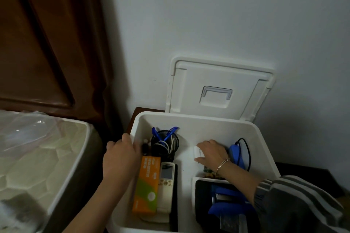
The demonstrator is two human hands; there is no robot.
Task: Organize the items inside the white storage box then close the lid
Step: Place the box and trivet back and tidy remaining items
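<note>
Against the wall, beside a mattress (47, 147), the white storage box (198, 119) stands open on a dark table (303, 174), its lid (217, 81) propped upright behind it. The left hand (121, 155) grips the box's left rim. Inside, the right hand (212, 152) holds a small white block (198, 152) between a mesh pen cup (164, 143) and a blue device (234, 154).

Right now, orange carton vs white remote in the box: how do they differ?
Colour: the orange carton is orange and green, the white remote plain white with a screen and buttons. Size: the carton is longer and wider than the remote. Place: the carton lies nearer the left wall of the white storage box, the remote beside it. Shared: both lie flat, lengthwise.
</note>
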